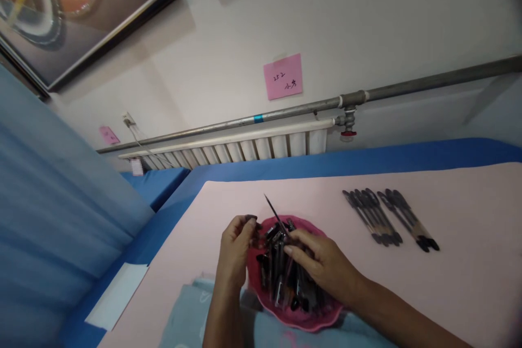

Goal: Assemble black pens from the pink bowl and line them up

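The right hand is pinching a thin, straight, dark stick, its pointed tip slanting up over a pink bowl of jumbled dark, glossy tools. The left hand is closing thumb and finger on a small dark piece beside the rim.

At the near edge of the worktop, we see a scalloped pink bowl of glossy plastic and soft, matt light-blue cloth; slim black sticks look partly shiny, the broad pale-pink sheet smooth and matt.
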A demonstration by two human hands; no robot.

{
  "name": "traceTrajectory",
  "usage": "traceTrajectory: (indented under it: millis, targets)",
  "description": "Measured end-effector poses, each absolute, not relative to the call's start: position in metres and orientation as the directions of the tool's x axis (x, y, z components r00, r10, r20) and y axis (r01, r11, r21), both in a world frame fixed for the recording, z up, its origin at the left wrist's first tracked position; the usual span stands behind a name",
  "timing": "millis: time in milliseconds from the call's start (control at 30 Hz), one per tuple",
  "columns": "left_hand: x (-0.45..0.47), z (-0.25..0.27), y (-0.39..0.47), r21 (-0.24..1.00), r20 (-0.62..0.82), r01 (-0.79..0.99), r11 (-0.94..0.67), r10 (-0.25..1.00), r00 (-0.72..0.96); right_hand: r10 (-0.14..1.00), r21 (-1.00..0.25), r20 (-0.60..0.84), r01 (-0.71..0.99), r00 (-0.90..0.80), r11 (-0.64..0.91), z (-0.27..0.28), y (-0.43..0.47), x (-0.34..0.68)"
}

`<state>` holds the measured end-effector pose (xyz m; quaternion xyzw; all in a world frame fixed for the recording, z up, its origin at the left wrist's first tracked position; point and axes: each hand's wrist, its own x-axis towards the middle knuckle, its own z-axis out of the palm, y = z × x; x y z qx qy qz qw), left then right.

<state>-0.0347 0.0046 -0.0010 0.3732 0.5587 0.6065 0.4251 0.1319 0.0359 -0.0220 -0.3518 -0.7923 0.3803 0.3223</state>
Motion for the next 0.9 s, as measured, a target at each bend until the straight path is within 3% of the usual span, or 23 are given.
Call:
traceTrajectory:
  millis: [100, 167, 267, 333, 433, 600, 900]
  targets:
    - [-0.040, -0.004, 0.006, 0.989, 0.007, 0.141, 0.056, 0.912, -0.410, 0.829, -0.846, 0.262, 0.295, -0.494, 0.443, -0.020, 0.037, 0.132]
    - [-0.039, -0.005, 0.005, 0.922, 0.094, 0.380, 0.075, 0.908, -0.409, 0.835, -0.844, 0.274, 0.297, -0.477, 0.447, -0.019, 0.036, 0.132]
    - [-0.036, -0.006, 0.003, 0.660, 0.216, 0.743, 0.107, 0.921, -0.324, 0.834, -0.832, 0.292, 0.306, -0.468, 0.462, -0.019, 0.036, 0.132]
    - [-0.034, -0.008, 0.000, 0.477, 0.199, 0.864, 0.162, 0.937, -0.286, 0.832, -0.829, 0.296, 0.307, -0.469, 0.468, -0.020, 0.036, 0.132]
    - [-0.033, -0.015, -0.002, 0.347, 0.165, 0.911, 0.223, 0.942, -0.294, 0.828, -0.831, 0.289, 0.303, -0.481, 0.466, -0.020, 0.036, 0.132]
    - [-0.036, -0.026, 0.000, 0.294, 0.134, 0.927, 0.232, 0.951, -0.280, 0.837, -0.855, 0.268, 0.282, -0.478, 0.435, -0.020, 0.036, 0.132]
    - [-0.038, -0.028, 0.002, 0.359, 0.085, 0.910, 0.210, 0.963, -0.255, 0.841, -0.852, 0.276, 0.286, -0.465, 0.438, -0.019, 0.037, 0.132]
